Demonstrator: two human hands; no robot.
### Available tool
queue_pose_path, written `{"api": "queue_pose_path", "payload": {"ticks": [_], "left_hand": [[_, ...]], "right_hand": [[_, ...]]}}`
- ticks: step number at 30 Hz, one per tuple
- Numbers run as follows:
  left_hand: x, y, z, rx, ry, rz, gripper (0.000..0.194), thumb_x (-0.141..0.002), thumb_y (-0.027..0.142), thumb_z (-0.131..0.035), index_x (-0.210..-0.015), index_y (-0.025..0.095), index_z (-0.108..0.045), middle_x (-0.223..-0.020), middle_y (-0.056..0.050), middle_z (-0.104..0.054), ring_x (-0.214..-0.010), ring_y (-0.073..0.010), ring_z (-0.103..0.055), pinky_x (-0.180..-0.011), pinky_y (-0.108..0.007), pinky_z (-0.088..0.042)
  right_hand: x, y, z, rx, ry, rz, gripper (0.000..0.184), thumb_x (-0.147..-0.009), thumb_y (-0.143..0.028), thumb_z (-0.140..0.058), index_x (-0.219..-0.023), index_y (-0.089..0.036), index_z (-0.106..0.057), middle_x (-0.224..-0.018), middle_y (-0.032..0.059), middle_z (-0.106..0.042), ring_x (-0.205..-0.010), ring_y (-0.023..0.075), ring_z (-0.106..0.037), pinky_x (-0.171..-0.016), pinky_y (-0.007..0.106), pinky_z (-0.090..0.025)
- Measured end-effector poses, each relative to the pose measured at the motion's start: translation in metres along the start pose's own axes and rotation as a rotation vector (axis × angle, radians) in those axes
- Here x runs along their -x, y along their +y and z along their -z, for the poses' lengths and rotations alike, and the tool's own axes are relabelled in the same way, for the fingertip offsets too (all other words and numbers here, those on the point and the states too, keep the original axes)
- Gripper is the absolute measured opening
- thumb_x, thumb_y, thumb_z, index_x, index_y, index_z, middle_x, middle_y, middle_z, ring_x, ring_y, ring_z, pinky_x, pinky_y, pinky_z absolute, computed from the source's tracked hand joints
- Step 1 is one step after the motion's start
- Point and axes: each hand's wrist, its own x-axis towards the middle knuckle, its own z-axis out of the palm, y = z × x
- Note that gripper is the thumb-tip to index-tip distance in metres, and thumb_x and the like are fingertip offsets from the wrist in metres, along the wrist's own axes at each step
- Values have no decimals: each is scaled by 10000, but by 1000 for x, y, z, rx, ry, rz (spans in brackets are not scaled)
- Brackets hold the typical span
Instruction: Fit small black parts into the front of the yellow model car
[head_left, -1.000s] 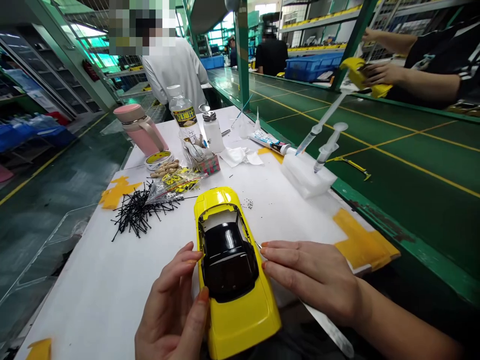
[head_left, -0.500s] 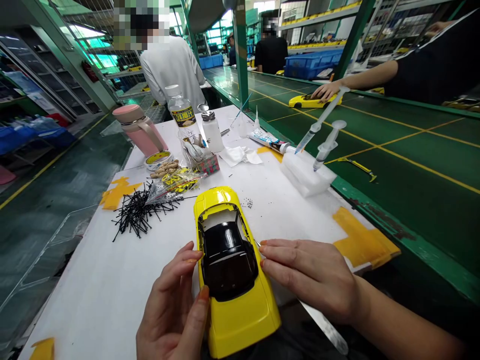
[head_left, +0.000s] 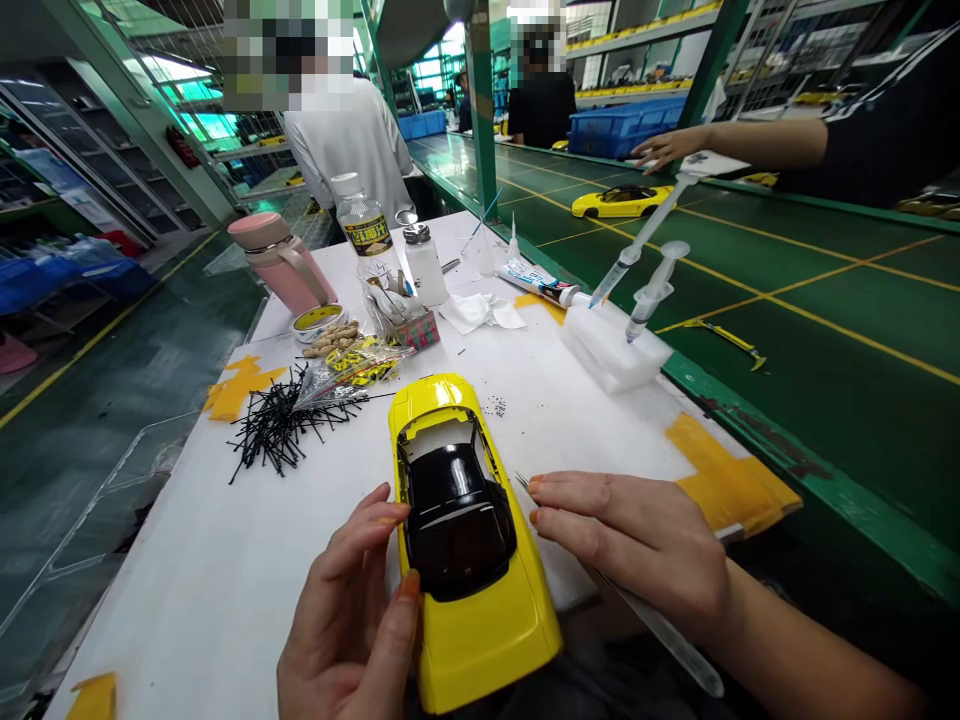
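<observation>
Landmark: I take the yellow model car [head_left: 469, 560] as my reference; it lies lengthwise on the white work mat [head_left: 187, 560], its near end over the mat's near edge.
Left hand: my left hand [head_left: 349, 620] rests against the car's left flank, fingers loosely curled, thumb tip on the body beside the black roof [head_left: 457, 520]. It steadies the car and does not clamp it.
Right hand: my right hand [head_left: 637, 545] lies flat just right of the car, fingertips near the door line but apart from it as far as I can see. Under the fingers lie metal tweezers [head_left: 652, 630], tip poking out by the forefinger; pinched or merely covered, I cannot tell.
Done so far: I judge the roof piece seated in the shell; the windscreen opening ahead of it looks bare.
Left to do: a heap of thin black rods [head_left: 277, 425] lies left of the car's nose, untouched.
Beyond the car: two syringes [head_left: 637, 270] stand in a white foam block [head_left: 611, 350] ahead and right of the car, a glue tube [head_left: 540, 283] behind them.
Far right: another person's hand [head_left: 664, 148] reaches over a second yellow car [head_left: 619, 202] on the green conveyor [head_left: 825, 330].
</observation>
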Motion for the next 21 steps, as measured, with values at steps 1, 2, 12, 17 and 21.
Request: {"api": "queue_pose_path", "payload": {"ticks": [1,2,12,17,21], "left_hand": [[0,0,0,1,3,-1,257,-862,279,-794,-1112,265,-737,-1349,-66,-667,-1387,-306,-544,-1176,-466,-468],[0,0,0,1,4,1,262,-857,283,-799,-1111,261,-738,-1347,-68,-668,-1389,-310,-542,-1175,-468,-469],[1,2,-1,-8,15,4,257,-851,274,-801,-1101,263,-740,-1325,-63,-681,-1413,-313,-516,-1167,-455,-484],[3,4,-2,-3,21,3,249,-852,270,-802,-1094,265,-742,-1320,-62,-683,-1408,-308,-521,-1164,-452,-487],[2,5,-1,-14,12,2,251,-857,279,-798,-1102,269,-740,-1324,-61,-682,-1414,-304,-516,-1162,-441,-491]], "right_hand": [[0,0,0,2,-4,-10,235,-1024,-99,-509,-1111,-53,-723,-1117,162,-753,-1154,191,-699,-1050,281,-567],[0,0,1,3,0,-11,241,-1031,-104,-500,-1111,-55,-722,-1115,162,-755,-1148,189,-701,-1037,279,-574],[-3,2,3,-31,-28,12,237,-1039,-125,-503,-1096,-61,-724,-1110,159,-758,-1109,185,-713,-923,255,-603],[1,3,-2,-63,1,12,233,-1040,-129,-500,-1139,-69,-702,-1148,165,-746,-1143,194,-697,-947,270,-594],[1,3,-2,-67,-2,6,243,-1051,-134,-485,-1144,-76,-701,-1156,157,-746,-1154,184,-692,-964,262,-587]]}}
